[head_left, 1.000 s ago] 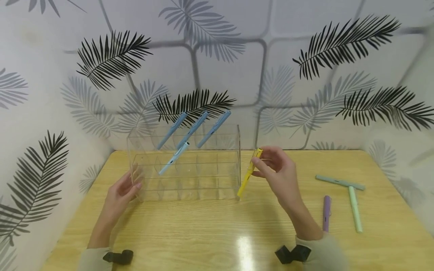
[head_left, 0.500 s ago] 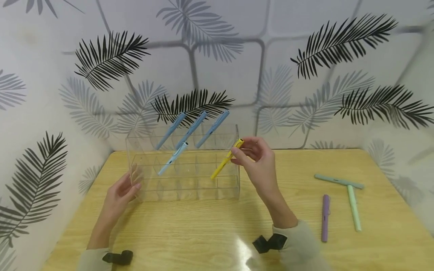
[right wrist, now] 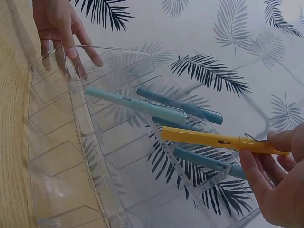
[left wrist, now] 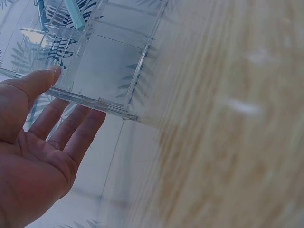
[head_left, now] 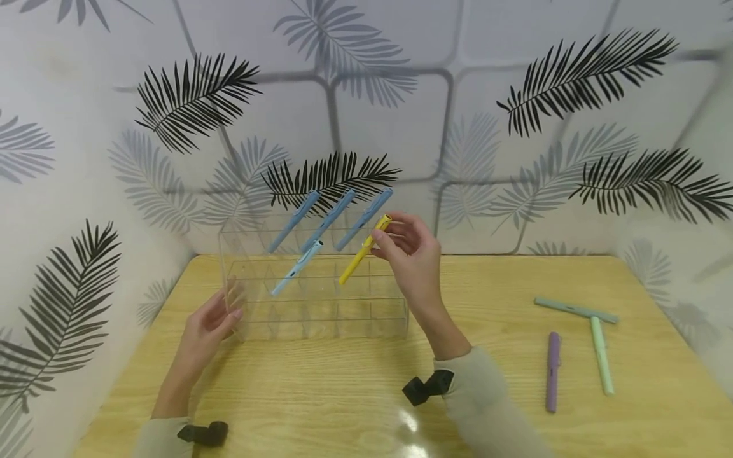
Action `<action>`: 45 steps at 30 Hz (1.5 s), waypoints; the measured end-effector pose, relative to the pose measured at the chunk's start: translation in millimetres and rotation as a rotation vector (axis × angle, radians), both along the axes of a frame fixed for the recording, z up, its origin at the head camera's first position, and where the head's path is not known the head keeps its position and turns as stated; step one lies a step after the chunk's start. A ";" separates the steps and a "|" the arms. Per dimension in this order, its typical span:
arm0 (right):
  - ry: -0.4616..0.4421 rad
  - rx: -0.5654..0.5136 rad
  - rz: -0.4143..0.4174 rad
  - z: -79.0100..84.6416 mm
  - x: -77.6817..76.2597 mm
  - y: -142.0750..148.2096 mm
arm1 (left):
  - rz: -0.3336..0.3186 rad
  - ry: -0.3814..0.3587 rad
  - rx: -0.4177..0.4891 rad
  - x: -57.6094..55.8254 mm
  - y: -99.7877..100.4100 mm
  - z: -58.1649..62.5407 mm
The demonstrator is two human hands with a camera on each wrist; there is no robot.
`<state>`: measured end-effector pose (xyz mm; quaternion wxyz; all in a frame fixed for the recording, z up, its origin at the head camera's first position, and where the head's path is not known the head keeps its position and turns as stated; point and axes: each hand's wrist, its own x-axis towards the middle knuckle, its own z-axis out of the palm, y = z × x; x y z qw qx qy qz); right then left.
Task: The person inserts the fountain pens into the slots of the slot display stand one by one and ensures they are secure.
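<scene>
A person's right hand point(head_left: 415, 254) pinches a yellow pen point(head_left: 364, 251) between thumb and fingers, and in the past second it has carried that pen leftward, from just beyond the right side of a clear tiered organizer point(head_left: 355, 318) to above its compartments. The pen slants, its upper end leaning right and far, its lower end pointing left and near over the middle tier, to the right of a light blue pen point(head_left: 296, 268) that leans there. Whether the lower end touches a divider cannot be told; as the pen is firmly held, it seems lined up with the tier but not yet set in it. Along the far tier, three darker blue pens point(head_left: 328, 221) lean the same way, unchanged. The left hand point(head_left: 209, 327) has stayed at the organizer's left side, holding its edge with the thumb at the front and the fingers against the outer face, which seems to steady it. On the right of the wood-grain table point(head_left: 321, 394), a purple pen point(head_left: 552, 372), a pale green pen point(head_left: 601, 356) and a grey-green pen point(head_left: 575, 310) lie untouched, the two green ones meeting at their ends.
</scene>
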<state>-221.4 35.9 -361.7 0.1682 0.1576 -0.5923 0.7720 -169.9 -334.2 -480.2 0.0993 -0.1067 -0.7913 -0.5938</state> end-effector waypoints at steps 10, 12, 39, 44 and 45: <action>-0.004 0.019 -0.037 -6.0 -11.1 -17.8 | 0.008 -0.007 0.002 -0.2 2.2 2.3; -0.016 0.039 -0.035 -8.7 -11.3 -20.6 | 0.010 -0.005 0.002 -0.3 2.5 2.3; -0.126 0.441 -0.037 -17.5 -14.3 -35.1 | 0.013 -0.004 -0.003 -0.9 1.6 1.5; -0.136 0.501 -0.060 -14.9 -14.0 -35.6 | -0.002 -0.004 0.010 -1.3 0.7 0.8; -0.136 0.504 -0.063 -14.9 -14.2 -35.4 | -0.003 -0.004 0.008 -1.3 0.4 0.7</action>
